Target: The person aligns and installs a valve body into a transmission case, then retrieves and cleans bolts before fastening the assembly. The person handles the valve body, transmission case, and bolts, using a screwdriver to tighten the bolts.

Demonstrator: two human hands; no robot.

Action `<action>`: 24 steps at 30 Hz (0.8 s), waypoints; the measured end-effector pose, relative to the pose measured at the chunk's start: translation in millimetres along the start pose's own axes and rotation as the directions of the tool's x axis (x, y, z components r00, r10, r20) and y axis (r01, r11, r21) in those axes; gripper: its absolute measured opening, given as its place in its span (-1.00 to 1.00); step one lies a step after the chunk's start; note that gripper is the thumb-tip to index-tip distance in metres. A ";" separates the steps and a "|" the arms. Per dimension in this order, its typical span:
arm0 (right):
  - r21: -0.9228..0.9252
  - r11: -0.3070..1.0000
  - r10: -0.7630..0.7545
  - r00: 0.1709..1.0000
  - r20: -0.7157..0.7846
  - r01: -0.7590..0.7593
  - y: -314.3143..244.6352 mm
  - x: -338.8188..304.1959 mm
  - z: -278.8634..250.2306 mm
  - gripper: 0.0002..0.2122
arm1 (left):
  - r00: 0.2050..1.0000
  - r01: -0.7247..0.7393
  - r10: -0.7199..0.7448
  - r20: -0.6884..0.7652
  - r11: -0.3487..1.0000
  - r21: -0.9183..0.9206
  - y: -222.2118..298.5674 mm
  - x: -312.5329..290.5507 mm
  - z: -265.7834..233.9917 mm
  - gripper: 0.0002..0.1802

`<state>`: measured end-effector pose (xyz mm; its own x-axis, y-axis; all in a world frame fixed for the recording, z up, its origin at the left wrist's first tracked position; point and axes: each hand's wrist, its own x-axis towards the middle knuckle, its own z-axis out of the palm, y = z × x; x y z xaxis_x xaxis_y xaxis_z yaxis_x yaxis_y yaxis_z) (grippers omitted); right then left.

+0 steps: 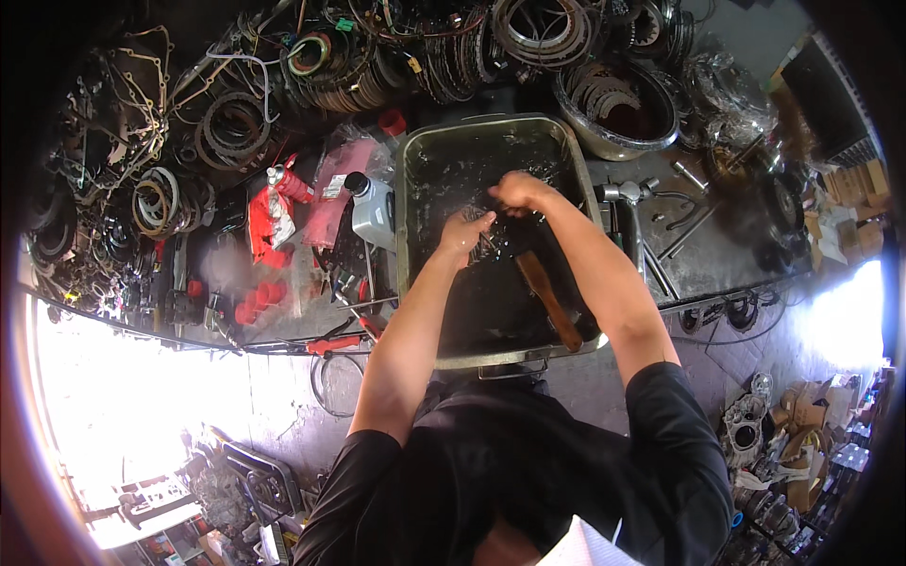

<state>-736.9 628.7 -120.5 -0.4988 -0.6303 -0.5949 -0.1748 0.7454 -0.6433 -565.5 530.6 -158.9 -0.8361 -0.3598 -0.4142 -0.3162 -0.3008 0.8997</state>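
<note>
Both of my hands are over a large metal pan that holds dark liquid and small shiny bits. My left hand has its fingers curled around something small, partly hidden and too dark to name. Just to the right and farther away, my right hand is closed, and what its fingers pinch cannot be made out. A brush with a wooden handle lies in the pan nearer to me, slanting toward the right front corner, with neither hand touching it.
Left of the pan stand a white bottle and a red spray can. A hammer and pliers lie to the right. Behind are a round metal bowl with rings and stacks of dark rings.
</note>
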 end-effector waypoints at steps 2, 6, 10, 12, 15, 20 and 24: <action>-0.030 0.952 -0.301 0.951 0.064 0.303 -1.0 2.9 2.2 -0.54 | 0.998 0.004 0.005 -0.063 0.989 0.149 5.7 -3.0 1.9 -0.81; -0.451 0.889 -0.218 0.792 -0.570 -0.080 3.9 -4.1 -6.8 -0.62 | 0.992 -0.096 0.117 -0.047 0.944 0.316 7.0 -11.1 -1.0 -0.75; -0.485 0.873 -0.120 0.984 -0.130 0.042 3.1 -12.1 -1.9 -0.52 | 1.000 0.016 -0.021 0.023 0.982 0.189 0.8 -6.2 -3.2 -0.82; -0.096 0.962 -0.262 0.963 -0.066 0.255 -0.5 -10.3 1.4 -0.59 | 0.999 -0.018 0.006 0.049 0.966 0.257 -4.7 -1.6 -2.4 -0.80; -0.267 0.943 -0.271 0.921 -0.280 0.197 -0.8 -4.5 -6.3 -0.57 | 0.997 -0.027 0.008 0.076 0.967 0.253 -12.2 1.3 -3.1 -0.56; -0.572 0.820 -0.163 0.965 -0.204 0.017 11.0 -8.4 -1.2 -0.61 | 0.984 -0.101 0.175 -0.020 0.654 0.750 -15.6 1.9 -0.3 -0.22; -0.206 0.892 -0.431 0.894 -0.124 0.402 1.1 -6.2 4.7 -0.60 | 0.973 -0.216 0.222 0.057 0.807 0.550 -13.7 5.2 4.0 -0.63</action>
<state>-730.0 632.4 -119.8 -0.4760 -0.8577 -0.1944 -0.5314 0.4566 -0.7135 -567.3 536.3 -172.8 -0.9095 -0.3667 -0.1956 -0.3209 0.3206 0.8912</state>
